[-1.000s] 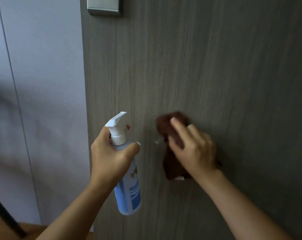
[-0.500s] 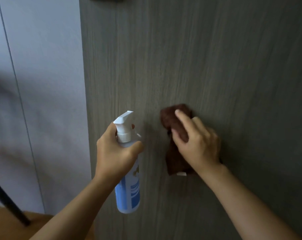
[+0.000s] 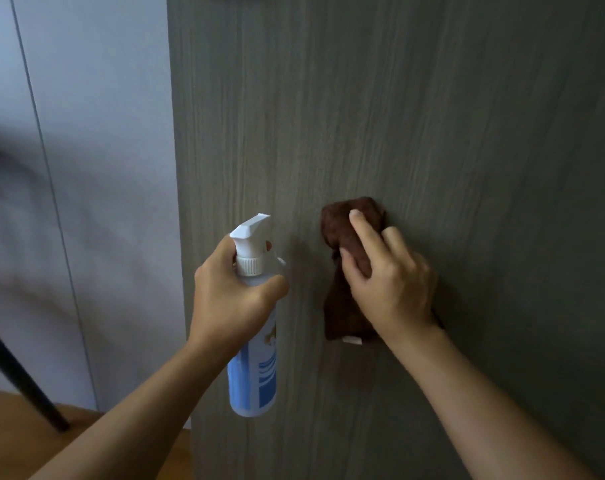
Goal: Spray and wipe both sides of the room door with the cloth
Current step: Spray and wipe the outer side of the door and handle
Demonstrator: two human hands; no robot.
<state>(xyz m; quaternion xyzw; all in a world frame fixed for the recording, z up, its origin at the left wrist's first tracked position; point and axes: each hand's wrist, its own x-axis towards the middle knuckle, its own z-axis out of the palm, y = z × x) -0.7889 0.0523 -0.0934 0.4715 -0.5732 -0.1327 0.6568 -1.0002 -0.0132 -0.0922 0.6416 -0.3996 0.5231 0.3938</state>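
The grey wood-grain door (image 3: 415,116) fills most of the head view. My right hand (image 3: 391,282) presses a crumpled brown cloth (image 3: 342,233) flat against the door at mid height, with fingers curled over its top part. The cloth's lower end with a white tag hangs below my palm. My left hand (image 3: 228,296) grips the neck of a blue and white spray bottle (image 3: 256,368), held upright close to the door's left edge, its white nozzle pointing at the door.
A pale lilac wall (image 3: 86,168) with a vertical seam stands left of the door edge. A dark slanted leg or pole (image 3: 20,379) crosses the lower left corner above a wooden floor (image 3: 24,438).
My right hand has slid the cloth a little up and to the right on the door. The bottle in my left hand has drifted right and up. The metal plate at the top has left the view.
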